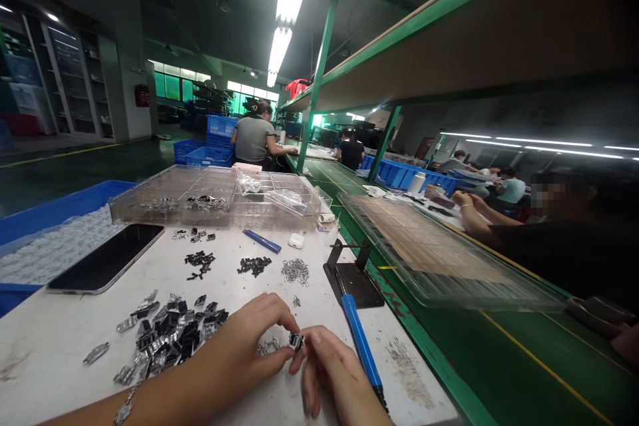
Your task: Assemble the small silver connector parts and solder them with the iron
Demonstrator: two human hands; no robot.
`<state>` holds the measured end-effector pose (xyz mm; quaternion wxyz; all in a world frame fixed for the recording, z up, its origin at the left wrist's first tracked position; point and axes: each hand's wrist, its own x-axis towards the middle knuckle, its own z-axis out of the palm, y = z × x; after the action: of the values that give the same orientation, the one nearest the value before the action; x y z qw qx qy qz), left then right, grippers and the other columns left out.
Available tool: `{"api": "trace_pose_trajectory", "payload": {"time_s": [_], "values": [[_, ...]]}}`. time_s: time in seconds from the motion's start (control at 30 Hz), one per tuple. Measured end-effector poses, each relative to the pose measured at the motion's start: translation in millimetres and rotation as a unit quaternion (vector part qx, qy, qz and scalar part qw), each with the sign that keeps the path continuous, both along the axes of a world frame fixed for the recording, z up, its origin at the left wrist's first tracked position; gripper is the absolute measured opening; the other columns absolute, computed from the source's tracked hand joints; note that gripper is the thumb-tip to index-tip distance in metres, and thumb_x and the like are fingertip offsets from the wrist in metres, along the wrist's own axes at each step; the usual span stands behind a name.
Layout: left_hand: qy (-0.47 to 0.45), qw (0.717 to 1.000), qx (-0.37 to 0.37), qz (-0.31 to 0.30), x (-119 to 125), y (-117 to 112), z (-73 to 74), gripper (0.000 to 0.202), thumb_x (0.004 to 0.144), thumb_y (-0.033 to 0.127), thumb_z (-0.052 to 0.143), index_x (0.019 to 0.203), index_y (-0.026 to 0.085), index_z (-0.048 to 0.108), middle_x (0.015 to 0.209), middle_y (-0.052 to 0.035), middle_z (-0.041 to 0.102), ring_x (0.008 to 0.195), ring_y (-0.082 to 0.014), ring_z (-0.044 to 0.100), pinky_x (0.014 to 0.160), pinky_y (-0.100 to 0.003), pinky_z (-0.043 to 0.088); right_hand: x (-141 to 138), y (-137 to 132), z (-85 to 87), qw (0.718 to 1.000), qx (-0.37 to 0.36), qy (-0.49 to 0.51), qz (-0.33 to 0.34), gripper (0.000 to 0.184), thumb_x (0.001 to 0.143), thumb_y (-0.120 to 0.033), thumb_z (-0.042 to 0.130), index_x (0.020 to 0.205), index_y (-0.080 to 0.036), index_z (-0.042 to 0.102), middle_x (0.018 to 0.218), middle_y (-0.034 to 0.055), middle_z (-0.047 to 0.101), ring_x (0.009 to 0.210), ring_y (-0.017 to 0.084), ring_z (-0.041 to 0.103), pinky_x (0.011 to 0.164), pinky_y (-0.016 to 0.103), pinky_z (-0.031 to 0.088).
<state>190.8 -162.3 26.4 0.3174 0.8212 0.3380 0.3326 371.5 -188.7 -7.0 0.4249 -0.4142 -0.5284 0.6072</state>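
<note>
Between the fingertips of both hands is a small metal-and-black part (296, 341), held just above the white table (239, 406). My left hand (257, 336) pinches it from the left with thumb and forefinger. From the right, my right hand (332, 363) closes thumb and fingers against it; its exact grip is partly hidden. Left of my hands lies a heap of silver and black parts (170, 336). Some small metal pieces (269, 346) show behind my left fingers. Farther off sit small black pieces (253, 266) and a pile of tiny metal springs or pins (295, 271).
A blue-handled soldering iron (360, 339) rests in a black stand (357, 279) at right. A phone (107, 258), a blue tool (262, 241) and a white earbud case (296, 240) lie around. A clear compartment tray (219, 213) stands behind; co-workers sit farther away.
</note>
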Motion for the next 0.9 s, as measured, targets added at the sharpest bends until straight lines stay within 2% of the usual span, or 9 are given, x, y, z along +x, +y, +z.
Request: {"api": "trace_pose_trajectory", "payload": {"time_s": [0.17, 0.4, 0.57, 0.63, 0.83, 0.9], "values": [[-0.002, 1.0, 0.0, 0.006, 0.2, 0.6, 1.6, 0.016, 0.077, 0.011, 0.056, 0.09, 0.021, 0.059, 0.091, -0.0023, 0.06, 0.088, -0.0176, 0.056, 0.078, -0.029, 0.044, -0.3, 0.0, -1.6, 1.0, -0.008, 0.022, 0.007, 0.041, 0.081, -0.054, 0.058, 0.087, -0.014, 0.053, 0.047, -0.0053, 0.052, 0.036, 0.006, 0.042, 0.04, 0.018, 0.029], [0.005, 1.0, -0.014, 0.003, -0.1, -0.7, 3.4, 0.015, 0.077, 0.011, 0.056, 0.088, 0.021, 0.057, 0.091, -0.0013, 0.059, 0.088, -0.0169, 0.056, 0.079, -0.028, 0.044, 1.5, 2.2, -3.8, 1.0, 0.005, 0.022, 0.014, 0.039, 0.081, -0.052, 0.06, 0.084, -0.014, 0.051, 0.056, -0.0038, 0.055, 0.037, 0.004, 0.042, 0.039, 0.017, 0.027], [0.003, 1.0, -0.023, 0.009, -0.4, -2.4, 3.4, 0.015, 0.076, 0.011, 0.056, 0.088, 0.021, 0.056, 0.092, -0.0016, 0.058, 0.088, -0.0171, 0.055, 0.078, -0.028, 0.044, 2.0, 2.7, -2.6, 1.0, 0.002, 0.014, 0.023, 0.038, 0.082, -0.052, 0.058, 0.082, -0.016, 0.051, 0.041, -0.0074, 0.047, 0.037, 0.006, 0.041, 0.04, 0.017, 0.026], [0.001, 1.0, -0.024, 0.008, -0.3, -2.3, 3.1, 0.014, 0.076, 0.011, 0.056, 0.086, 0.021, 0.054, 0.092, -0.0016, 0.058, 0.087, -0.0171, 0.055, 0.077, -0.028, 0.044, 1.7, 2.8, -2.8, 1.0, 0.002, 0.014, 0.025, 0.037, 0.082, -0.052, 0.059, 0.081, -0.016, 0.051, 0.041, -0.0078, 0.046, 0.036, 0.006, 0.04, 0.039, 0.017, 0.026], [-0.005, 1.0, -0.029, -0.001, -0.4, -1.9, 4.4, 0.014, 0.075, 0.01, 0.056, 0.084, 0.021, 0.052, 0.092, -0.0012, 0.057, 0.087, -0.0166, 0.055, 0.077, -0.027, 0.043, 2.1, 3.5, -2.8, 1.0, -0.01, 0.023, 0.018, 0.04, 0.078, -0.052, 0.063, 0.079, -0.014, 0.051, 0.07, -0.0002, 0.061, 0.037, 0.003, 0.045, 0.039, 0.017, 0.028], [-0.003, 1.0, -0.029, -0.006, -0.8, -2.1, 5.3, 0.017, 0.075, 0.009, 0.055, 0.086, 0.021, 0.053, 0.093, -0.0014, 0.057, 0.089, -0.0171, 0.055, 0.079, -0.028, 0.044, 2.9, 4.2, -3.4, 1.0, -0.011, 0.024, 0.017, 0.039, 0.079, -0.052, 0.063, 0.079, -0.015, 0.05, 0.067, -0.0011, 0.06, 0.037, 0.003, 0.044, 0.039, 0.017, 0.027]]}}
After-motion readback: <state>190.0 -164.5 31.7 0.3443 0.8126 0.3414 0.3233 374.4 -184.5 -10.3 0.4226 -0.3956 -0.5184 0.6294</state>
